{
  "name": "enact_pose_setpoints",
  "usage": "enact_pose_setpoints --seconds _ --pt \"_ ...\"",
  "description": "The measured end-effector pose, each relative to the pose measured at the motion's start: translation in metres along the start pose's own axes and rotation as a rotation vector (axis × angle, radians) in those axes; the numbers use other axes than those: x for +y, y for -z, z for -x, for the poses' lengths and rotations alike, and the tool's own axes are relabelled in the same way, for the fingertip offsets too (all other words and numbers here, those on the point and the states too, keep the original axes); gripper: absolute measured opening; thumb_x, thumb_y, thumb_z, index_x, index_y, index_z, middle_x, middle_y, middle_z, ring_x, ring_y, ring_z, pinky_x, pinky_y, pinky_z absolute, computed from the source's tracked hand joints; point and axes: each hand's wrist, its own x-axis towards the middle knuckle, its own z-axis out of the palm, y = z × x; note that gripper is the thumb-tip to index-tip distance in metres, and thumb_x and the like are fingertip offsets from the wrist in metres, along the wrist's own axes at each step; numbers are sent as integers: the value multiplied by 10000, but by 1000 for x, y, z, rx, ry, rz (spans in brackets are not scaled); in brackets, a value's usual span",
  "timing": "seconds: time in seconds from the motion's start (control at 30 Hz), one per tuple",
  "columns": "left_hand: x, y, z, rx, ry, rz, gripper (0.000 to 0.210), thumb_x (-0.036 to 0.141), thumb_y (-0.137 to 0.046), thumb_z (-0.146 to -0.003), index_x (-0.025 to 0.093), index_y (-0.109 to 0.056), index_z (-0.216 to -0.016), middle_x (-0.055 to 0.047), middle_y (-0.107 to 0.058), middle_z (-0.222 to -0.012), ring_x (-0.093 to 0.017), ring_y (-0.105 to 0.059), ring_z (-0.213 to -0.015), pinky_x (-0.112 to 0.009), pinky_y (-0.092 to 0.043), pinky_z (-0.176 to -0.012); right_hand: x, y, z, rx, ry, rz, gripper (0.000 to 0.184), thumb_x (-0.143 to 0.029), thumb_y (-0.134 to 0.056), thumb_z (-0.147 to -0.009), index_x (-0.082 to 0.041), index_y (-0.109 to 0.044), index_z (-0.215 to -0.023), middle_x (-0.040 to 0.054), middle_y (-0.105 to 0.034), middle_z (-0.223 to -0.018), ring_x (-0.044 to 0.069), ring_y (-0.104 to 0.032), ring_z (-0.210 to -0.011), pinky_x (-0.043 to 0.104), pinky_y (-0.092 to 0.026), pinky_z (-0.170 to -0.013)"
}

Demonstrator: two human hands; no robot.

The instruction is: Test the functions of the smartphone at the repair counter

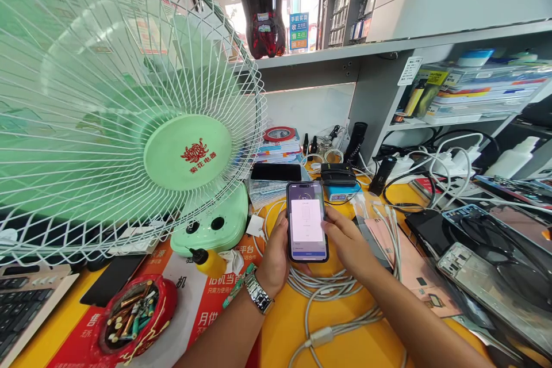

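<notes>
A smartphone (307, 221) is held upright over the desk, its lit screen facing me with a white pop-up panel over a dark page. My left hand (276, 256) is closed around the phone's left side and lower back, a metal watch (259, 293) on its wrist. At the right edge of the phone, my right hand (347, 241) rests with its fingertips against the side and screen edge; its other fingers are partly hidden. Beneath both hands lie coiled white cables (328, 287) on the yellow desk mat.
A large green fan (187, 152) fills the left. Nearby are a yellow bottle (211, 263), a red ashtray (166, 299) with cigarette butts, and a keyboard (26, 305). Another dark phone (276, 172) lies behind. Phone parts (487, 276) crowd the right. A cola bottle (261, 11) stands on the shelf.
</notes>
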Motion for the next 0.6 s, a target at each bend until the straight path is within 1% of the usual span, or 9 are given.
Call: enact_pose_setpoints --seconds 0.1,0.23,0.4,0.47,0.5,0.53,0.57,0.6 --pt "1 0 0 -3 10 12 430 409 -329 -956 244 -434 -1339 -75 -589 -1139 -194 -616 -822 -289 -553 -617 -1 -2 0 -58 -18 -41 418 -245 -522 -796 -185 -540 -1208 70 -656 -1141 221 -617 -1010 351 -496 -864" --pt "1 -1 -1 6 10 15 425 400 -335 -954 235 -440 -1332 -78 -590 -1147 -198 -617 -823 -285 -551 -609 -3 -3 0 -55 -41 -38 452 -228 -554 -771 -167 -514 -1217 95 -648 -1147 227 -624 -996 374 -496 -868" --pt "1 -1 -2 17 -5 20 434 418 -352 -943 221 -459 -1314 -82 -601 -1122 -196 -613 -807 -270 -547 -584 1 -4 1 -76 -17 -63 432 -235 -543 -799 -185 -511 -1226 85 -648 -1143 220 -622 -996 358 -500 -858" --pt "1 -1 -1 23 -10 32 436 422 -343 -943 212 -463 -1306 -85 -604 -1101 -187 -611 -779 -254 -541 -553 3 -1 0 -89 -1 -24 398 -261 -523 -829 -196 -525 -1222 77 -655 -1119 215 -625 -968 352 -502 -836" --pt "2 -1 -1 21 -14 36 438 425 -338 -943 207 -465 -1301 -87 -604 -1090 -180 -609 -753 -244 -536 -526 3 2 -2 -79 9 13 384 -280 -515 -843 -200 -533 -1218 74 -660 -1101 212 -625 -953 354 -499 -836" --pt "3 -2 -1 17 -18 36 443 433 -333 -941 201 -468 -1294 -89 -604 -1074 -172 -604 -714 -237 -527 -488 0 6 -3 -42 19 53 373 -304 -512 -853 -202 -541 -1211 72 -665 -1079 210 -624 -938 358 -493 -839" --pt "4 -2 0 11 -18 32 448 443 -332 -938 201 -467 -1290 -88 -604 -1055 -165 -596 -674 -233 -516 -446 -4 13 -5 25 24 91 364 -330 -510 -858 -201 -553 -1195 71 -670 -1052 207 -624 -916 362 -490 -836" --pt "5 -2 0 6 -11 27 452 453 -333 -934 206 -461 -1290 -85 -603 -1038 -165 -590 -649 -232 -504 -408 -11 21 -5 120 30 122 356 -356 -508 -860 -197 -565 -1174 70 -674 -1021 204 -625 -889 366 -490 -825"
